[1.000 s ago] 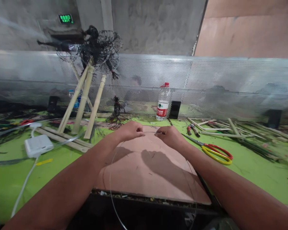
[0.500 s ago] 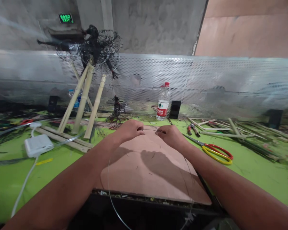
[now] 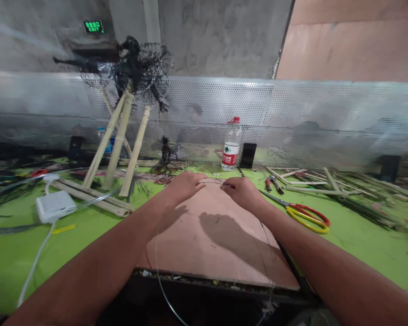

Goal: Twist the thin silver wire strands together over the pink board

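A thin clear wire [image 3: 156, 253] forms a large loop that hangs below the board's near edge on both sides. Its top stretch passes between my two hands over the far part of a pinkish board [image 3: 190, 244]. My right hand [image 3: 240, 188] is closed, thumb and forefinger pinching a thin dark strand of it. On the other side, my left hand [image 3: 185, 186] has its forefinger stretched out and its thumb apart, right beside the strand; whether other fingers touch it is hidden. Scissors [image 3: 308, 217] with red and yellow handles lie right of the board.
Pliers [image 3: 274, 184], a water bottle [image 3: 230, 147] and a black phone-like slab [image 3: 248, 155] stand or lie beyond the right hand. Bamboo poles [image 3: 117, 145] topped with dark tangled wire rise at left, near a white adapter [image 3: 56, 206]. Bamboo strips [image 3: 326, 188] lie at right.
My left hand's curled fingers have straightened and spread apart, and more of the strand shows between the hands. The loop's left side has shifted slightly right. My right hand stays put.
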{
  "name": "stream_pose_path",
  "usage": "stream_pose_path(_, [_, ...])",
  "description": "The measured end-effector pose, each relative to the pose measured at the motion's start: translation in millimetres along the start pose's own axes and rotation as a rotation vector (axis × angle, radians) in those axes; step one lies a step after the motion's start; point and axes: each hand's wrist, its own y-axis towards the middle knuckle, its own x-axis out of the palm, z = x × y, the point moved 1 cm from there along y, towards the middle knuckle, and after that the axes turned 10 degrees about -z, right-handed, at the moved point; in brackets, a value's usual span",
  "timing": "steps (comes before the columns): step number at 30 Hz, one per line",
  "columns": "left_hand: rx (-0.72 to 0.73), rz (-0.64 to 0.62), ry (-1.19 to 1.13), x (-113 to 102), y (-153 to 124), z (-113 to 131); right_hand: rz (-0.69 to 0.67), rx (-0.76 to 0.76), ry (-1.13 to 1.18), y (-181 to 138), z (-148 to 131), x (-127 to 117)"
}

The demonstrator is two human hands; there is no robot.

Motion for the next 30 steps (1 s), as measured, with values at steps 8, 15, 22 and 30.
stream_pose_path(8, [-0.255,-0.179,-0.675,-3.0,-3.9,1.8,0.011,-0.006,0.016,-0.1,1.3,-1.1])
stream_pose_path(15, [-0.338,-0.177,-1.253,-10.2,-6.1,2.5,0.042,0.026,-0.027,0.8,1.2,-6.7])
stream_pose_path(22, [-0.339,-0.108,-1.271,-2.1,-2.1,-5.3,0.032,0.022,-0.032,0.7,2.0,-6.1])
stream_pose_path(30, [-0.237,0.034,-1.117,-4.4,-2.0,-3.5,0.026,0.005,-0.021,1.1,1.2,-5.6])
